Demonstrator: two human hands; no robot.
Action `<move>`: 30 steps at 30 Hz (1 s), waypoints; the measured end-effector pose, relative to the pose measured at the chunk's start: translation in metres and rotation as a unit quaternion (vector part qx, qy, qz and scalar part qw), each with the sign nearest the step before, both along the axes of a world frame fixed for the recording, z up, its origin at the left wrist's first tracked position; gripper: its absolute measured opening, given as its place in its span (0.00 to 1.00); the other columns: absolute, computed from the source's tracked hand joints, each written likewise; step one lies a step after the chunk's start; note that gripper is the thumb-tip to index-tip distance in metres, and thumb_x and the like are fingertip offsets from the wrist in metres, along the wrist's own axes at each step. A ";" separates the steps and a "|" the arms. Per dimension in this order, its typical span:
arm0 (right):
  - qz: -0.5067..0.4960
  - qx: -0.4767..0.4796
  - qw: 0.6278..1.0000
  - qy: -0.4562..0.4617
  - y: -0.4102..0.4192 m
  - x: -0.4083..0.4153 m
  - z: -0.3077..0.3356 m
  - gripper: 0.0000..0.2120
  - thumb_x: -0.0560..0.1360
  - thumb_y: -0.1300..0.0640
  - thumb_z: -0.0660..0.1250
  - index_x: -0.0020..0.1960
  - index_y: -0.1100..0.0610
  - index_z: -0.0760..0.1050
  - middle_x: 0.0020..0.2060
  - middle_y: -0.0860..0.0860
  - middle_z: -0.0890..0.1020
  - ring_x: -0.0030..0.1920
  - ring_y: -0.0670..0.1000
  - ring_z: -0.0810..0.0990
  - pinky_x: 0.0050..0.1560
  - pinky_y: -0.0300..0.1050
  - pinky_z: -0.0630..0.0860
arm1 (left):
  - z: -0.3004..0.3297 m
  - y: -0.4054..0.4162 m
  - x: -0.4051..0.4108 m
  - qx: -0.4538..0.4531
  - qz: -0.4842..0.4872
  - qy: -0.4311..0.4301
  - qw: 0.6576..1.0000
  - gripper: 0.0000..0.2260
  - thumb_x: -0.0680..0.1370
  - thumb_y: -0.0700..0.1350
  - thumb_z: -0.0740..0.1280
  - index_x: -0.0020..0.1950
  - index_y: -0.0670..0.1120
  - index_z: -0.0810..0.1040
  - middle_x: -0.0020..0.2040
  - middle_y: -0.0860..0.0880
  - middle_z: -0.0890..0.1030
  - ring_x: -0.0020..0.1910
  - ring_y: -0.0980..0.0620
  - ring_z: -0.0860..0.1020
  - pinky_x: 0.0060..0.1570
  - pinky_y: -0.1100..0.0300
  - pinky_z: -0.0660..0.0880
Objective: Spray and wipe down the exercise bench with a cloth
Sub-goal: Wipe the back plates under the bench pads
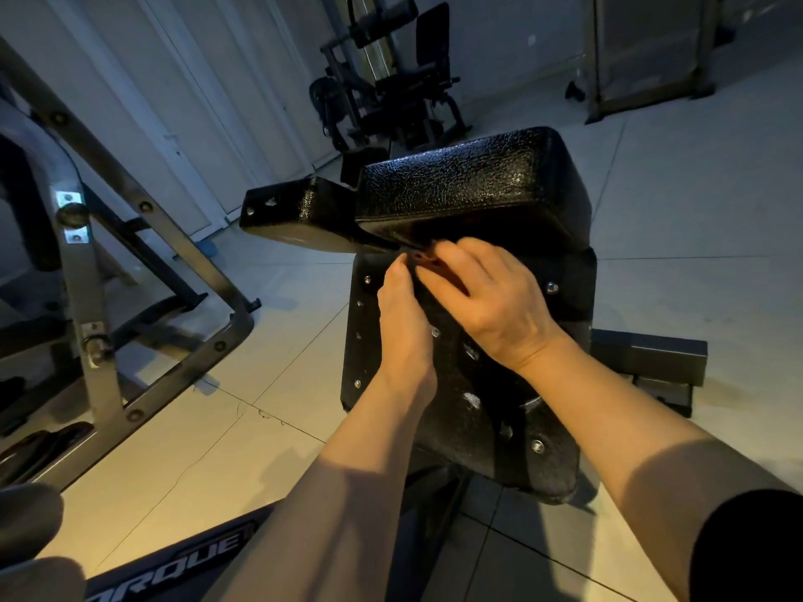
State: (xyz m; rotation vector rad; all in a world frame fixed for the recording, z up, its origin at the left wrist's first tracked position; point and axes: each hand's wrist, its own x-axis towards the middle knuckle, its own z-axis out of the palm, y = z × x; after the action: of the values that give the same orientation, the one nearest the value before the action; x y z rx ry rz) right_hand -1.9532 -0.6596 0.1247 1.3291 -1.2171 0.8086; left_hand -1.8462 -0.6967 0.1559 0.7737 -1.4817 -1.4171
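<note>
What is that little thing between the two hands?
In the head view, a small dark reddish object sits between the left hand and right hand, pinched by both sets of fingertips against the black bench pad. It is too blurred to identify.

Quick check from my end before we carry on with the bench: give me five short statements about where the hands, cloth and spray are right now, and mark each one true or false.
1. Both hands are at the black bench, near the gap between its two pads. True.
2. The right hand holds a spray bottle. False: no spray bottle shows in the picture.
3. The left hand lies to the left of the right hand, their fingertips close together. True.
4. A large white cloth is spread over the upper pad. False: the upper pad is bare; only something small and dark sits at the fingertips, too unclear to name.
5. The bench stands on carpet. False: the floor is pale tile.
</note>
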 end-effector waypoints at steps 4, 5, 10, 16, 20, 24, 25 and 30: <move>-0.062 -0.014 0.998 0.009 0.002 -0.002 0.006 0.07 0.77 0.61 0.67 0.50 0.55 0.83 0.46 0.52 0.84 0.45 0.53 0.79 0.45 0.47 0.68 | -0.004 0.007 -0.001 0.033 -0.006 0.003 0.999 0.17 0.80 0.60 0.57 0.61 0.54 0.77 0.60 0.48 0.79 0.58 0.51 0.78 0.55 0.49 0.77; -0.083 0.002 0.997 -0.007 0.005 -0.010 -0.005 0.07 0.76 0.63 0.67 0.50 0.56 0.83 0.44 0.53 0.83 0.44 0.54 0.78 0.43 0.48 0.66 | -0.004 0.009 -0.001 0.034 -0.006 -0.007 0.999 0.16 0.81 0.58 0.56 0.61 0.53 0.76 0.60 0.49 0.78 0.58 0.53 0.77 0.55 0.51 0.75; -0.061 0.093 0.991 -0.072 0.026 -0.023 -0.035 0.11 0.72 0.68 0.69 0.54 0.62 0.81 0.47 0.60 0.80 0.48 0.59 0.73 0.46 0.50 0.72 | -0.007 0.015 0.003 0.012 -0.029 -0.079 0.996 0.15 0.83 0.42 0.56 0.67 0.53 0.73 0.63 0.49 0.76 0.64 0.51 0.73 0.68 0.50 0.68; 0.082 0.081 0.985 -0.129 0.020 0.011 -0.004 0.12 0.80 0.65 0.58 0.57 0.65 0.78 0.53 0.62 0.81 0.51 0.59 0.78 0.50 0.52 0.80 | -0.002 0.031 0.016 0.110 -0.094 0.038 0.989 0.13 0.83 0.48 0.57 0.64 0.49 0.76 0.61 0.43 0.80 0.61 0.45 0.77 0.58 0.46 0.75; 0.117 0.121 0.976 -0.135 0.024 0.015 -0.004 0.12 0.78 0.62 0.61 0.57 0.65 0.79 0.59 0.62 0.79 0.57 0.60 0.78 0.57 0.55 0.78 | -0.002 0.031 0.016 0.105 -0.031 0.087 0.990 0.09 0.81 0.41 0.62 0.59 0.46 0.79 0.55 0.41 0.82 0.57 0.44 0.79 0.57 0.47 0.75; 0.058 0.029 0.986 -0.156 0.039 0.007 -0.008 0.17 0.78 0.57 0.63 0.62 0.65 0.74 0.61 0.63 0.76 0.61 0.60 0.73 0.62 0.53 0.70 | 0.010 0.026 0.001 0.043 0.132 0.148 0.979 0.08 0.78 0.38 0.66 0.56 0.47 0.76 0.51 0.42 0.80 0.51 0.45 0.80 0.52 0.49 0.77; 0.039 -0.013 0.984 -0.175 0.043 0.002 -0.011 0.16 0.78 0.57 0.63 0.62 0.65 0.73 0.61 0.62 0.75 0.61 0.59 0.72 0.61 0.53 0.69 | 0.014 0.026 -0.004 0.031 0.157 0.160 0.974 0.09 0.77 0.39 0.68 0.53 0.51 0.76 0.53 0.42 0.80 0.53 0.44 0.80 0.53 0.47 0.79; -0.007 -0.067 0.978 -0.200 0.055 -0.023 -0.022 0.17 0.75 0.59 0.66 0.62 0.64 0.68 0.61 0.60 0.69 0.59 0.60 0.71 0.58 0.52 0.68 | 0.014 0.026 -0.039 -0.020 0.203 0.126 0.971 0.11 0.69 0.45 0.71 0.43 0.60 0.72 0.54 0.42 0.76 0.49 0.46 0.80 0.51 0.40 0.79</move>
State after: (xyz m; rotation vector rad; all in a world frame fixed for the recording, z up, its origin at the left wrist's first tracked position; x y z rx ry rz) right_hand -1.9758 -0.6050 0.1026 1.0759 -1.4504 1.1660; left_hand -1.8849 -0.6707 0.1704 0.7866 -1.0796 -1.1244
